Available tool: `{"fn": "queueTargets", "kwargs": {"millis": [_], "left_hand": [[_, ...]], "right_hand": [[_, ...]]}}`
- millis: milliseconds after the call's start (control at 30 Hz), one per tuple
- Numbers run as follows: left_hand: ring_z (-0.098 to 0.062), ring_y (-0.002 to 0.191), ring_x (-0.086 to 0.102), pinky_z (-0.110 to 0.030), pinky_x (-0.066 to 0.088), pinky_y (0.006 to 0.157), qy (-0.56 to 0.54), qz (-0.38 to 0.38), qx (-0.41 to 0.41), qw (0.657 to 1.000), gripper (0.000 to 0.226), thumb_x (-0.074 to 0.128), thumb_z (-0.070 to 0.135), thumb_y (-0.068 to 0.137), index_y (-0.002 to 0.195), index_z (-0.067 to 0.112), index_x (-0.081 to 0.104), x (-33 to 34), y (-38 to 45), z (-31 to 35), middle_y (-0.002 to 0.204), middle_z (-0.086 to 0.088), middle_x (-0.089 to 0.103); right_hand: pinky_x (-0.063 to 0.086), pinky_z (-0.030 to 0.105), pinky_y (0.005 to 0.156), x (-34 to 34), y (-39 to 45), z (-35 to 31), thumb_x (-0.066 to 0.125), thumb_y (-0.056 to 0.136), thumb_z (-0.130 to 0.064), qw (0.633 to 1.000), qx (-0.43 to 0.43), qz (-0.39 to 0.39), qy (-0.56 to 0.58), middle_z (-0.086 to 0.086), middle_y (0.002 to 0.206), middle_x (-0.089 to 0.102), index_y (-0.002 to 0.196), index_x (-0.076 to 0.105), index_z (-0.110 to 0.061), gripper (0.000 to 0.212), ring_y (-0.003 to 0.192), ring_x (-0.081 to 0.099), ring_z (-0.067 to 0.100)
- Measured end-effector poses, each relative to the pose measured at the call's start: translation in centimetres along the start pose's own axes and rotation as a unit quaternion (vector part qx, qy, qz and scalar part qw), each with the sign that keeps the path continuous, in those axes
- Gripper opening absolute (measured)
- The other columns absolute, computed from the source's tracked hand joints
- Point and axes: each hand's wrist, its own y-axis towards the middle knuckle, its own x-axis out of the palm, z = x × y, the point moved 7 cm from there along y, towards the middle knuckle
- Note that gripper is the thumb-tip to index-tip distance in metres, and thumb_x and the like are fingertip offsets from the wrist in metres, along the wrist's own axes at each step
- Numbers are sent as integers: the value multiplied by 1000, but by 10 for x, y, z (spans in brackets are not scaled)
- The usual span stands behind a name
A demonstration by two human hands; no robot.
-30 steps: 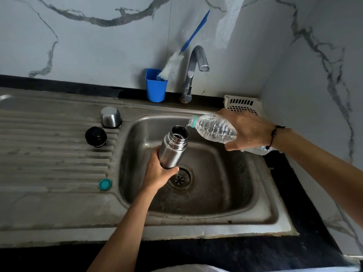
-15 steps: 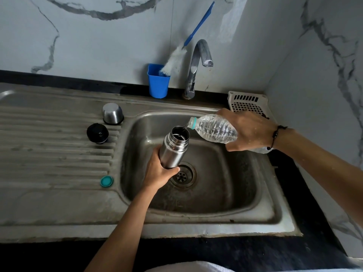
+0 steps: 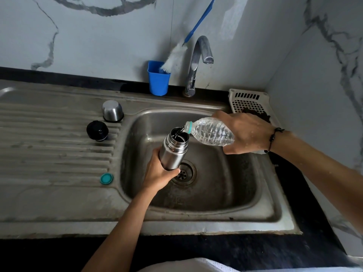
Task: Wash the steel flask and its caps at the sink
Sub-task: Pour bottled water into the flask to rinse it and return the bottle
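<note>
- I see the steel sink (image 3: 261, 214) set in the dark worktop (image 3: 306, 195), its ribbed drainboard running off to the left and the basin in the middle, drain at the bottom.
- I hold the steel flask (image 3: 172, 150) over the basin, just above the drain. Its long axis is near upright, tipped a little so the open mouth leans far and right, toward the bottle.
- My right hand (image 3: 245, 134) is wrapped round a clear plastic bottle (image 3: 211, 132) lying almost level, neck pointing left. Its mouth sits right at the flask's rim and water runs across into it.
- My left hand (image 3: 159, 171) is curled round the flask's lower body from the near-left, thumb across the front.
- A blue cup (image 3: 158, 83) with a bottle brush (image 3: 174, 57) stands by the tap (image 3: 196, 63) at the far edge.
- On the drainboard, well left of the flask, sit the steel cap (image 3: 112, 111) and black stopper (image 3: 97, 130); my left hand is the nearer to them.
- A small teal bottle cap (image 3: 106, 178) lies nearer.
</note>
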Motion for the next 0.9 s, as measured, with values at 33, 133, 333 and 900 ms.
{"fn": "queueTargets", "kwargs": {"millis": [33,133,333,900], "left_hand": [[-17,94,60,-26,44,77,0,-2,0,1000,72,84,8,61,118,19,43,0,-1,0,105,-1,61],[-15,92,58,-25,42,75,4,-7,2,1000,72,84,7,62,120,15,43,-1,-5,0,103,2,58],[-17,93,59,-28,45,77,14,-12,2,1000,75,84,8,61,123,17,42,-2,-8,-1,104,3,58],[-16,94,56,-28,43,78,18,-7,4,1000,74,84,5,61,121,16,43,-10,-14,9,105,2,58]], "right_hand": [[54,39,59,0,-1,0,72,70,-38,1000,0,1,-1,5,86,58,133,26,-19,80,69,57,23],[54,40,59,0,-2,-2,71,70,-40,1000,-4,6,0,6,87,59,132,25,-21,79,70,59,24],[54,40,60,-3,-6,-5,71,70,-38,1000,-6,12,-3,6,90,59,133,27,-20,79,71,59,25],[53,35,64,-9,-16,-7,71,73,-39,999,12,9,-32,9,93,60,135,25,-20,80,76,58,24]]}}
